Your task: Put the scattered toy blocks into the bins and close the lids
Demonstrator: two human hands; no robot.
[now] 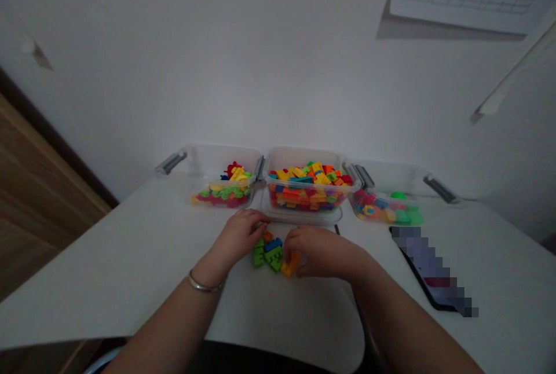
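A small cluster of joined toy bricks (271, 252), green, blue and orange, lies on the white table (130, 258) in front of me. My left hand (238, 236) rests at the cluster's left side, fingers curled over its top edge. My right hand (319, 252) is closed on the right side, pinching an orange brick (290, 265) at the cluster's lower right. A silver bangle (203, 286) sits on my left wrist.
Three clear plastic bins stand against the wall: a left bin (223, 187) with red, green and yellow pieces, a middle bin (309, 186) heaped with bricks, and a right bin (384, 207) with mixed pieces. A dark phone (430, 272) lies at the right.
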